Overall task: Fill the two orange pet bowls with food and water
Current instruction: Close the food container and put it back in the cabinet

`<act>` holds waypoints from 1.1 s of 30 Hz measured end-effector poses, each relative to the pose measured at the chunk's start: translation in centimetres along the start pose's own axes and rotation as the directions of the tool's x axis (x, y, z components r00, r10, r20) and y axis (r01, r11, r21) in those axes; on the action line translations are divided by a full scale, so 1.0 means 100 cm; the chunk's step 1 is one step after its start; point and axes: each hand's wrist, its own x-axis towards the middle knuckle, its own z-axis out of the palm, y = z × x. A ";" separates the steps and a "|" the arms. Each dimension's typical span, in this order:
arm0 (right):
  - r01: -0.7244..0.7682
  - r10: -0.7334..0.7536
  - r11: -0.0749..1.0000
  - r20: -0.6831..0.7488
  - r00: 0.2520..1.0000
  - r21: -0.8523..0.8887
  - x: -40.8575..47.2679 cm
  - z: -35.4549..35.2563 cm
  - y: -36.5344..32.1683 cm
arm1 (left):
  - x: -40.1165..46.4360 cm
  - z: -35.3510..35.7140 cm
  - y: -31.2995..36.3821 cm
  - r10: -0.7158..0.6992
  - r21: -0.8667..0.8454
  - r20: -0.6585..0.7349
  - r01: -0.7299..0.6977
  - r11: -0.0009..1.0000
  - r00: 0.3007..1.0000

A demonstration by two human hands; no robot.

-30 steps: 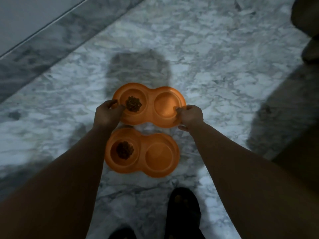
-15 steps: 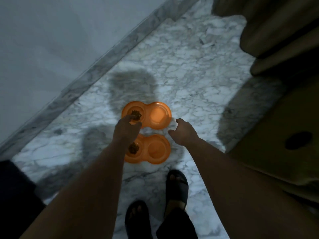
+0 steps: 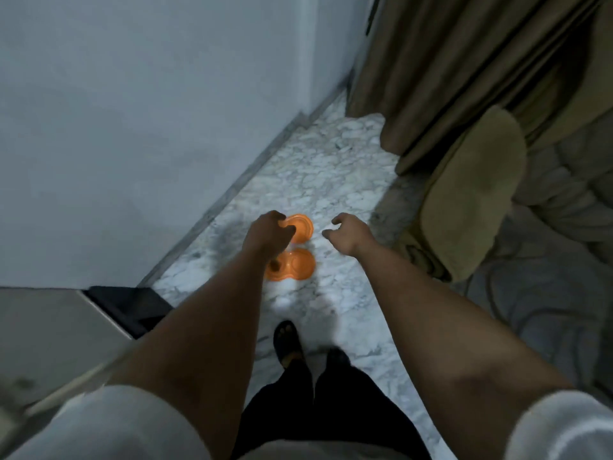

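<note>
Two orange double pet bowls lie on the marble floor (image 3: 331, 180), one behind the other. The far bowl (image 3: 302, 228) shows only its right half; my left hand (image 3: 267, 237) hangs in front of its left half. The near bowl (image 3: 297, 267) has dark food in its left cup, partly behind my left forearm. My left hand holds nothing, its fingers loosely curled, well above the bowls. My right hand (image 3: 348, 236) hangs to the right of the bowls, fingers loosely curled and empty. Water in the right cups cannot be made out.
A white wall (image 3: 149, 111) with a grey skirting runs along the left. Brown curtains (image 3: 464, 61) and a tan fluffy cushion (image 3: 471, 194) stand at the right. A grey surface (image 3: 43, 333) and a dark box (image 3: 132, 307) are at lower left. My sandalled foot (image 3: 288, 343) stands behind the bowls.
Both hands let go of the far bowl and rose away from it. The view has pulled up and back, so the bowls look smaller and more of the room shows.
</note>
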 end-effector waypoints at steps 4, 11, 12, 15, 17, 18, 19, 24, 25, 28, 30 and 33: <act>0.088 -0.088 0.996 -0.007 0.996 -0.021 -0.071 -0.002 -0.011 | -0.076 -0.032 0.007 0.060 -0.011 -0.094 -0.061 0.998 0.994; 0.327 -0.326 0.944 0.031 0.945 -0.035 -0.156 0.032 -0.035 | -0.225 -0.082 -0.044 -0.052 -0.095 -0.319 0.022 0.995 0.946; 0.354 -0.354 0.935 0.019 0.935 -0.020 -0.168 0.037 -0.042 | -0.248 -0.090 -0.057 -0.074 -0.116 -0.353 0.035 0.993 0.933; 0.399 -0.400 0.916 0.014 0.917 0.023 -0.205 0.059 -0.064 | -0.318 -0.106 -0.104 -0.162 -0.185 -0.427 0.089 0.979 0.890; 0.424 -0.424 0.906 0.011 0.906 0.004 -0.225 0.076 -0.080 | -0.357 -0.110 -0.135 -0.231 -0.242 -0.462 0.129 0.962 0.856; 0.456 -0.455 0.890 0.030 0.890 -0.019 -0.241 0.094 -0.094 | -0.385 -0.113 -0.158 -0.282 -0.285 -0.483 0.156 0.946 0.829; 0.478 -0.476 0.878 0.041 0.878 -0.034 -0.250 0.107 -0.103 | -0.405 -0.115 -0.174 -0.312 -0.314 -0.502 0.166 0.935 0.807; 0.671 -0.634 0.725 0.234 0.737 -0.151 -0.329 0.213 -0.160 | -0.525 -0.126 -0.279 -0.491 -0.461 -0.574 0.237 0.855 0.655; 0.706 -0.656 0.686 0.271 0.705 -0.178 -0.346 0.236 -0.169 | -0.545 -0.128 -0.299 -0.513 -0.480 -0.584 0.242 0.843 0.629; 0.812 -0.714 0.541 0.389 0.582 -0.220 -0.411 0.317 -0.201 | -0.615 -0.138 -0.373 -0.591 -0.553 -0.602 0.254 0.793 0.536; 0.855 -0.732 0.476 0.446 0.515 -0.205 -0.451 0.375 -0.222 | -0.660 -0.142 -0.424 -0.647 -0.612 -0.597 0.252 0.749 0.474; 0.883 -0.738 0.440 0.496 0.458 -0.160 -0.503 0.466 -0.245 | -0.727 -0.142 -0.493 -0.706 -0.683 -0.567 0.238 0.691 0.424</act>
